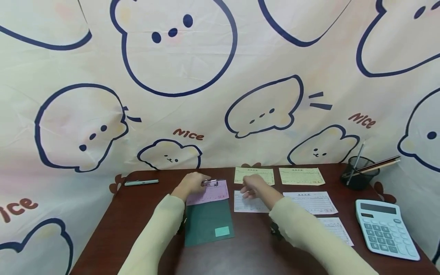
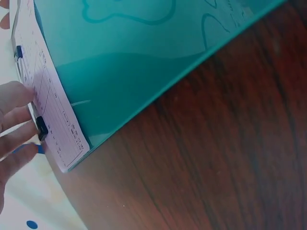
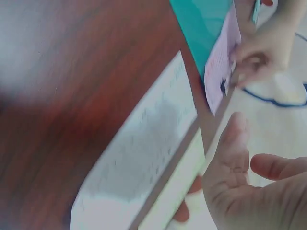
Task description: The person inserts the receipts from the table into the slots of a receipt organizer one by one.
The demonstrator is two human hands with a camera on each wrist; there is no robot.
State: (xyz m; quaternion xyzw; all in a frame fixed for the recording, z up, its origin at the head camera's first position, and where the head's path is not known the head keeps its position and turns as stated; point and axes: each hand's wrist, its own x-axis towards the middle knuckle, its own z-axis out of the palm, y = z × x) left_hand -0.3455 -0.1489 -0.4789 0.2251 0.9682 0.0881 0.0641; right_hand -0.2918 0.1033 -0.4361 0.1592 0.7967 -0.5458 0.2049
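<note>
The left hand (image 1: 194,181) has its fingers on the metal clip (image 1: 210,183) at the board's far edge, thumb and fingers drawn close in a pinch. The clip sits over the top of the pink slip (image 1: 207,195), which lies on the far end of the teal board (image 1: 207,219). A pale green label (image 1: 222,231) is near the board's close right corner.

The right hand (image 1: 256,186) is to the right of the board, its fingers loosely bent and holding nothing, its thumb apart from them. It hovers over the left white slip (image 1: 249,205) and the near edge of the left yellow slip (image 1: 262,175).

A 2nd yellow slip (image 1: 301,176) and 2 more white slips (image 1: 311,202) lie to the right, 1 partly under the right sleeve (image 1: 302,238) in the head view.

On the tabletop (image 1: 137,208) there are also a pen (image 1: 141,183) at far left, a calculator (image 1: 386,229) at right and a black mesh cup (image 1: 359,179) with pencils leaning in it. A patterned cloth (image 1: 172,72) hangs behind.
</note>
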